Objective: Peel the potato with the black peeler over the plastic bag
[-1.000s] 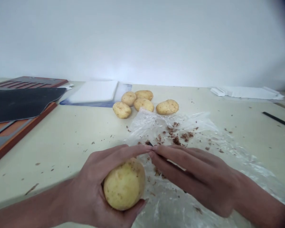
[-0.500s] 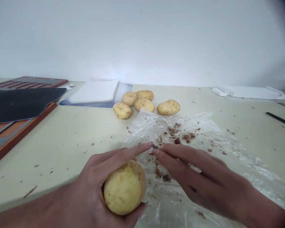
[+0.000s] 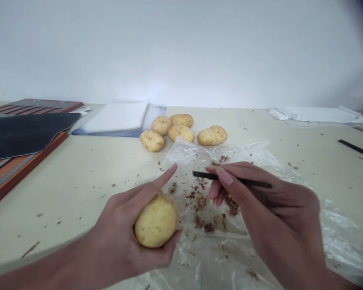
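My left hand [image 3: 130,225] is wrapped round a pale yellow potato [image 3: 156,222], its index finger stretched out past the top. Between thumb and fingers, my right hand [image 3: 260,201] pinches a thin black stick [image 3: 206,175], whose near end lies back over the hand. The stick points left toward the potato but stays apart from it. Beneath both hands spreads a clear plastic sheet [image 3: 224,249], scattered with brown peel scraps [image 3: 201,203]. Several unheld potatoes [image 3: 212,135] lie beyond the sheet.
At the back left a white board [image 3: 117,117] lies on a blue-edged sheet. A black mat [image 3: 27,135] covers part of a red-brown frame [image 3: 53,147]. White folded paper [image 3: 317,114] and a black strip [image 3: 356,149] lie at the right. Small scraps dot the table [image 3: 87,177].
My right hand has turned and drawn back to the right, bringing the black stick into fuller view. My left index finger has lifted away from the stick's tip; the potato has risen slightly.
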Available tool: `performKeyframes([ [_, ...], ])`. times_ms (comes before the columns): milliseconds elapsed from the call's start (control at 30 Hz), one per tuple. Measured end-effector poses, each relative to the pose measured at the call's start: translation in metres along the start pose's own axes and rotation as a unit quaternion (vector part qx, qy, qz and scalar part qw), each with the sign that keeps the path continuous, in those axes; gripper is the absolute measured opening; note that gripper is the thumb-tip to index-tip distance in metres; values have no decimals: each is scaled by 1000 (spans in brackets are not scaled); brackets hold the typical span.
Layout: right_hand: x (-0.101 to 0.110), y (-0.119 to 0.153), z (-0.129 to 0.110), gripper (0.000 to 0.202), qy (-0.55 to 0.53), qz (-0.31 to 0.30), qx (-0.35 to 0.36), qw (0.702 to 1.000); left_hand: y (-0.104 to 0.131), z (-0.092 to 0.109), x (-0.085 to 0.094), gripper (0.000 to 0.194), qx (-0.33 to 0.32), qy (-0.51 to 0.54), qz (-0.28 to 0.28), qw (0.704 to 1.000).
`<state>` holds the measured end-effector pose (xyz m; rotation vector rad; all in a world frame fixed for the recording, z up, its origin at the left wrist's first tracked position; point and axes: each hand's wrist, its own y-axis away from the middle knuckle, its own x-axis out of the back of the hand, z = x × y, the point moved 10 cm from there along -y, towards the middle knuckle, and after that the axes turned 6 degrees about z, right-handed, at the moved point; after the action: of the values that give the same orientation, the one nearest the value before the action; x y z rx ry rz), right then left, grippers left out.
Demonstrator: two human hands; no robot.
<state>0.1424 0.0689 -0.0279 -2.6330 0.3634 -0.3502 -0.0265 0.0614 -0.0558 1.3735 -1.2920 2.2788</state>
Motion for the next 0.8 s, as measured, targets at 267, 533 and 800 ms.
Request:
performKeyframes([
  [267, 17, 10, 19, 54, -41, 24, -56, 997, -2, 4, 0, 106, -4, 56, -16, 998],
  [533, -13, 25, 30, 34, -266, -85, -159, 947, 2, -1, -4, 83, -22, -8, -34, 999],
  [800, -33, 42, 36, 29, -318, -190, -206, 906, 15, -14, -20, 89, -16, 56, -150, 987],
])
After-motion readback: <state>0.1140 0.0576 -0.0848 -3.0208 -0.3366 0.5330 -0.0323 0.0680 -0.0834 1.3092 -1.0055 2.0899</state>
